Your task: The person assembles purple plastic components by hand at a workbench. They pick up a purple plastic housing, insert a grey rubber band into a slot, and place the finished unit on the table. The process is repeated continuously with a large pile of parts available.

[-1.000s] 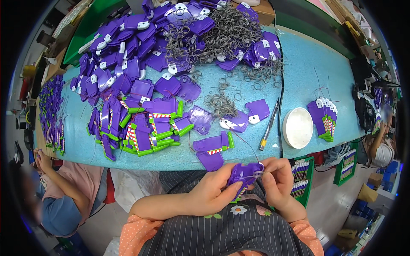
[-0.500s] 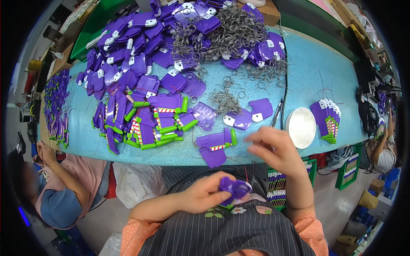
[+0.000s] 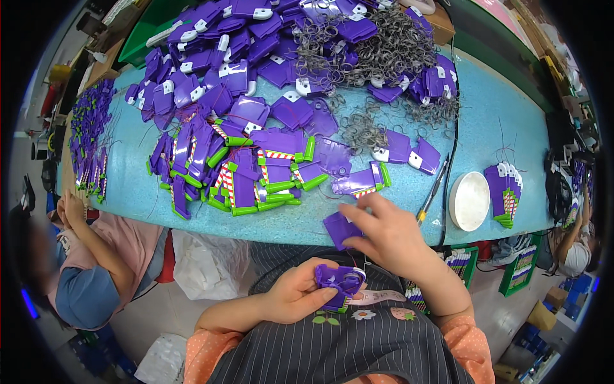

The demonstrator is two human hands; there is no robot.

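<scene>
My left hand (image 3: 295, 293) grips a purple plastic casing (image 3: 334, 280) low over my lap. A ring-shaped metal coil (image 3: 352, 278) sits in the casing's white end, and green edging shows beneath it. At the table's front edge, my right hand (image 3: 390, 235) has thumb and forefinger on opposite edges of a flat purple plastic cover (image 3: 339, 227). Just beyond lies a purple casing with a green end and a red-white striped strip (image 3: 361, 181). Two purple covers with white corners (image 3: 396, 148) rest farther back beside a small heap of metal coils (image 3: 364, 132).
A large pile of purple covers (image 3: 233, 80) and tangled coils (image 3: 396, 57) fills the back. Striped green-ended casings (image 3: 256, 173) pile up at left. A white bowl (image 3: 469, 203), yellow-handled tweezers (image 3: 430, 195) and fanned parts (image 3: 504, 192) stand right. A person (image 3: 96, 269) sits at left.
My right hand has moved left and down onto the flat purple cover. That cover now lies apart from the striped casing. The casing in my left hand has tilted, showing its coil. The view has shifted.
</scene>
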